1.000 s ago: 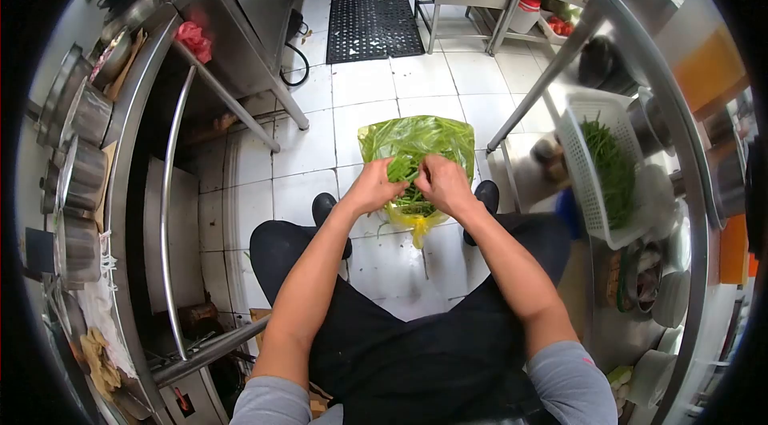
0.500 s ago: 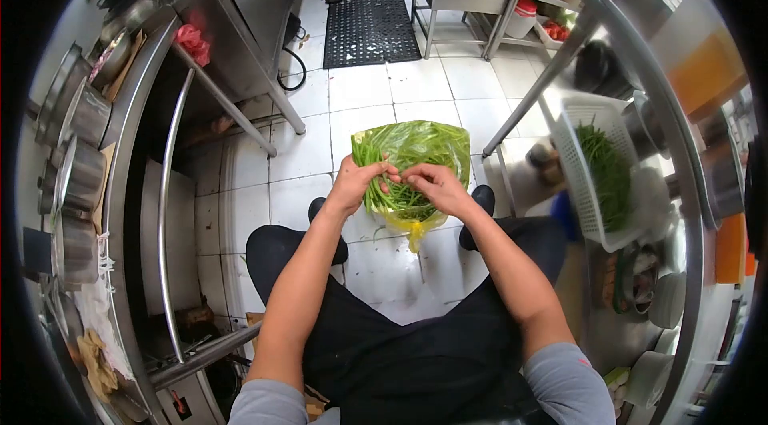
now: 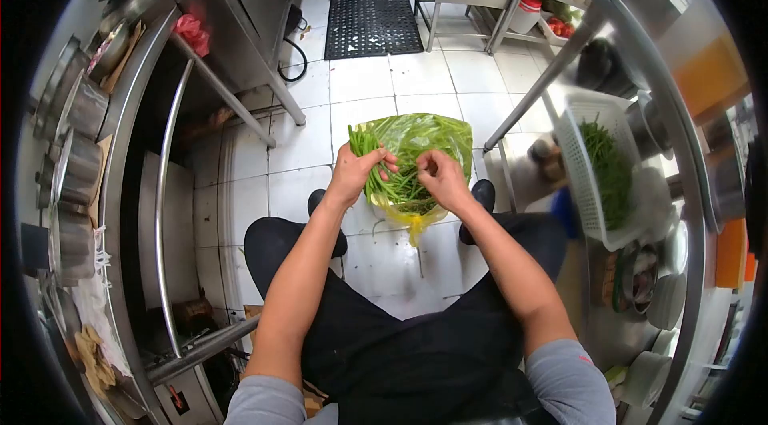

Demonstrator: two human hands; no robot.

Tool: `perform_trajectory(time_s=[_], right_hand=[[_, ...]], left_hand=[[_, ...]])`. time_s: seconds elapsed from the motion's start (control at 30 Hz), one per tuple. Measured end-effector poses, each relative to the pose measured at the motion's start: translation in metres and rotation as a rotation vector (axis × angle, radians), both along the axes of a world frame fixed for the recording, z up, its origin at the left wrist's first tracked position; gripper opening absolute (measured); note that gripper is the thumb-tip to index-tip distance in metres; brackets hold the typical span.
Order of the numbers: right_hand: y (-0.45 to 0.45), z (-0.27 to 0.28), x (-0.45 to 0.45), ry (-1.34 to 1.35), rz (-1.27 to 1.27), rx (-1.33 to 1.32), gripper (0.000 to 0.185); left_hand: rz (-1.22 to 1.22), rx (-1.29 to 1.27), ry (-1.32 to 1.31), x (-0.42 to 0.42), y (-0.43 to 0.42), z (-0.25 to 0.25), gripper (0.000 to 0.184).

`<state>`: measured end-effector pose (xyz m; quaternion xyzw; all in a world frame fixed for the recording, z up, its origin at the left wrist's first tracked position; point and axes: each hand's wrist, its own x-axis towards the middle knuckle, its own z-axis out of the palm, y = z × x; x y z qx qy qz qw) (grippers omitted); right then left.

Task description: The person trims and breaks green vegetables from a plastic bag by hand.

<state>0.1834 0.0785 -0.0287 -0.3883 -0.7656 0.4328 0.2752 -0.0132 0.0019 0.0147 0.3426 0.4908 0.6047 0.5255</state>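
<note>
**Bundle of green stems (image 3: 362, 142) at risk of slipping beside the plastic bag (image 3: 436, 130)**

In the head view, the left hand (image 3: 350, 177) stood at the bag's left edge, its fingers curled around the bundle and its thumb laid across it. The bundle leaned over that edge, its upper ends rising past the hand. The right hand (image 3: 442, 181) was over the bag's right part, thumb and fingertips drawn close together; whether they pinched a stem could not be told. Loose stems (image 3: 409, 186) lay inside the bag, between the hands.

The likeliest trouble seemed a spill: should the left fingers slacken, stems could slide out onto the tiled floor (image 3: 298, 205) left of the bag. Tangling was another danger, since the loose stems crossed one another and a pull on one might drag up its neighbours. The bag's thin, slack wall could also fold inward over them. Finally, a dark shoe (image 3: 483, 194) rested near the bag's right side, where a shift of the foot might nudge it askew.
</note>
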Motion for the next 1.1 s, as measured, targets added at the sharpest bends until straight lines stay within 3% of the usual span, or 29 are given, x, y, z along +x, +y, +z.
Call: perform_trajectory(time_s=[0.03, 0.07, 0.13, 0.23, 0.4, 0.5, 0.6, 0.63, 0.67, 0.73, 0.83, 0.9, 0.97, 1.03, 1.1], right_hand=[[-0.001, 0.017, 0.005, -0.119, 0.047, 0.289, 0.016], [-0.001, 0.014, 0.01, -0.119, 0.056, 0.29, 0.016], [-0.006, 0.0, 0.019, -0.474, 0.277, 0.452, 0.019], [-0.022, -0.023, 0.019, -0.622, 0.279, 0.516, 0.016], [-0.011, -0.032, 0.017, -0.628, 0.276, 0.5, 0.012], [-0.002, 0.004, 0.016, -0.469, 0.187, 0.474, 0.011], [0.007, 0.034, 0.016, -0.135, 0.016, 0.199, 0.007], [0.011, 0.032, 0.017, -0.134, 0.023, 0.201, 0.007], [0.016, 0.026, 0.018, -0.033, 0.002, 0.018, 0.007], [0.01, 0.034, 0.014, 0.233, 0.002, -0.352, 0.011], [0.005, 0.024, 0.007, 0.399, 0.031, -0.505, 0.01], [0.002, 0.03, 0.008, 0.394, 0.01, -0.509, 0.012], [0.0, 0.043, 0.011, -0.113, 0.151, 0.237, 0.017], [0.001, 0.029, 0.005, -0.068, 0.16, 0.364, 0.019], [0.003, 0.021, 0.001, -0.048, 0.073, 0.552, 0.015]], left_hand=[[0.014, 0.0, 0.046, -0.002, 0.0, 0.002, 0.011], [0.008, -0.018, 0.055, -0.002, -0.001, 0.003, 0.011], [0.008, -0.027, 0.085, -0.003, -0.001, -0.001, 0.012], [-0.003, -0.041, 0.117, 0.0, 0.0, -0.005, 0.014], [-0.003, -0.024, 0.058, 0.003, 0.0, -0.007, 0.013], [-0.027, -0.076, 0.025, 0.006, -0.002, -0.005, 0.012], [-0.075, -0.052, 0.054, 0.012, -0.001, -0.012, 0.014], [-0.111, -0.074, 0.096, 0.014, 0.0, -0.012, 0.015], [-0.137, -0.047, 0.235, 0.015, 0.001, -0.013, 0.018], [-0.124, -0.036, 0.222, 0.023, 0.002, -0.009, 0.018], [-0.149, -0.008, 0.22, 0.028, 0.002, -0.01, 0.021], [-0.207, -0.07, 0.384, 0.028, 0.003, -0.008, 0.022], [-0.23, -0.107, 0.415, 0.026, 0.002, -0.003, 0.021], [-0.251, -0.142, 0.448, 0.026, 0.002, -0.001, 0.021], [-0.281, -0.151, 0.314, 0.028, 0.002, 0.0, 0.016]])
